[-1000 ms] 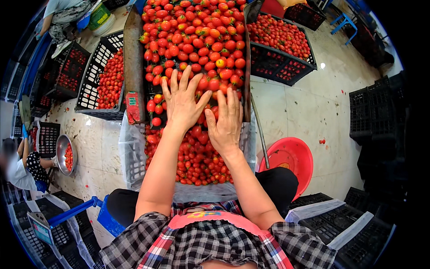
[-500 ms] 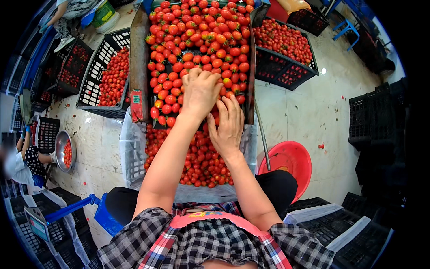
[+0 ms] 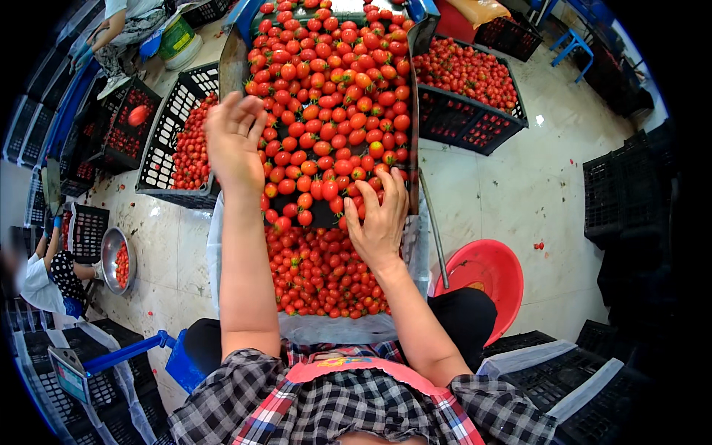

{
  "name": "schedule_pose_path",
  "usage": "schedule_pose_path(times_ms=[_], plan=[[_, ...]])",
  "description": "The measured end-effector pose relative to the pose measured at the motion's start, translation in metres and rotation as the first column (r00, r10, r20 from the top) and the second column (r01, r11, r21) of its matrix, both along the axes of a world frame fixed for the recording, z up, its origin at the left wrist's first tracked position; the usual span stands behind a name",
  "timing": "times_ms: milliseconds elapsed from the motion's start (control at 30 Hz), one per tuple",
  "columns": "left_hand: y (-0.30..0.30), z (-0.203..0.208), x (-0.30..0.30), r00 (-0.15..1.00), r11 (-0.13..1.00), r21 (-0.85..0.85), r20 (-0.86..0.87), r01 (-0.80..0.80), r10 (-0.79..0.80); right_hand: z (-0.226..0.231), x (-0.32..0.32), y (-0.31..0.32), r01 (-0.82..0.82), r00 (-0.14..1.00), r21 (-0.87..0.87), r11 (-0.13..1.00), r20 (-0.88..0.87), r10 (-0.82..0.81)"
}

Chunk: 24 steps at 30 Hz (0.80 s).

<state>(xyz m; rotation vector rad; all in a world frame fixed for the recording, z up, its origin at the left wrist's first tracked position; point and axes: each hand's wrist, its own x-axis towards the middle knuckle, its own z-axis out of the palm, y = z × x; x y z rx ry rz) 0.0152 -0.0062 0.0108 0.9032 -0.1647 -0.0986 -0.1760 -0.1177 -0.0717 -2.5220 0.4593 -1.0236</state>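
Observation:
Small red tomatoes (image 3: 337, 96) cover a sloping chute in front of me, some with green stems. My left hand (image 3: 236, 144) is raised over the chute's left metal side wall (image 3: 236, 63); its slightly blurred fingers are loosely spread with nothing in them. A single tomato (image 3: 138, 115), smeared by motion, shows in the air further left. At the chute's lower right my right hand (image 3: 380, 222) is open, fingers curved and apart, with fingertips at the lowest tomatoes. Below the chute, more tomatoes (image 3: 326, 274) fill a container lined with a white sheet (image 3: 337, 326).
Black crates of tomatoes stand to the left (image 3: 159, 182) and right (image 3: 471, 122) of the chute. A red basin (image 3: 508, 285) and a thin rod (image 3: 432, 215) are at right. Further left are a metal bowl (image 3: 131, 282) and two people at work.
My left hand has left the tomatoes on the chute and swung left, its fingers opening. A tomato now flies at left. Several tomatoes have shifted, baring a dark patch near the chute's lower end.

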Motion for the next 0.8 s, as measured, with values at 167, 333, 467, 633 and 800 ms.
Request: schedule_pose_path(times_ms=[167,333,467,633,800], plan=[[-0.056,-0.070,-0.042,0.624,0.025,0.719,0.618,-0.694,-0.478,-0.001,0.006,-0.002,0.073,0.996,0.114,0.991,-0.055,-0.067],[-0.047,-0.063,-0.078,0.522,0.194,0.757,0.589,-0.624,-0.617,-0.004,-0.008,-0.012,0.074,0.997,0.163,0.984,-0.048,-0.067],[-0.023,-0.074,-0.046,0.628,0.388,0.708,0.705,-0.591,-0.330,-0.002,0.009,0.004,-0.021,1.000,0.120,0.993,0.006,0.020],[-0.104,-0.049,-0.056,0.589,0.268,0.747,0.651,-0.608,-0.479,-0.009,-0.010,-0.002,-0.006,0.999,0.211,0.978,0.042,-0.003],[-0.084,-0.049,-0.063,0.475,0.120,0.764,0.507,-0.634,-0.719,-0.005,-0.005,0.003,0.050,0.999,0.308,0.950,-0.022,-0.045]])
